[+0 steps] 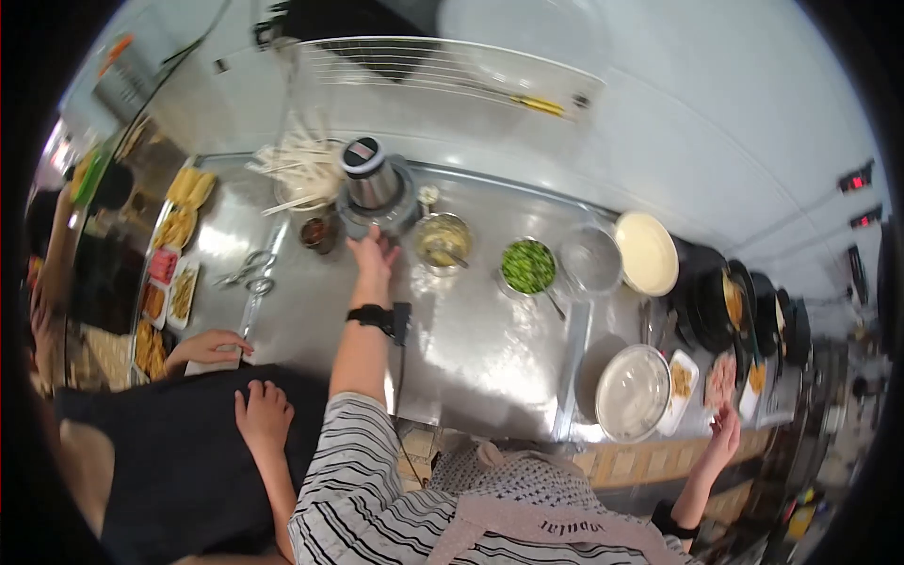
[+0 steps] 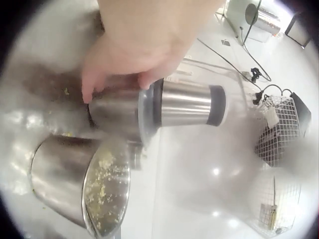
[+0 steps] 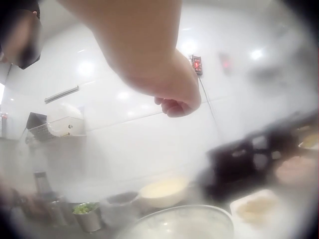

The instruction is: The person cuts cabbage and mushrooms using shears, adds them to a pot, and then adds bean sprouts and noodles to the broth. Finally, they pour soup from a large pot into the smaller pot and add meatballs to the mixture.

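Touching the near side of the chopper, far left on the tabletop, the left hand is spreading its fingers; whether its grip is clamping cannot be told. The right hand is hanging loosely curled, apparently holding nothing. A metal pot is standing just right, so a careless sideways drag would likely be risking a knock and spill.

A metal counter with vessels and a chopper standing on it.
Directly on the shiny top are also a steel pot with yellowish mince, one more pot with chopped greens, a clear bowl, a wide bowl, and, to the left, metal scissors (they seem to lie flat).
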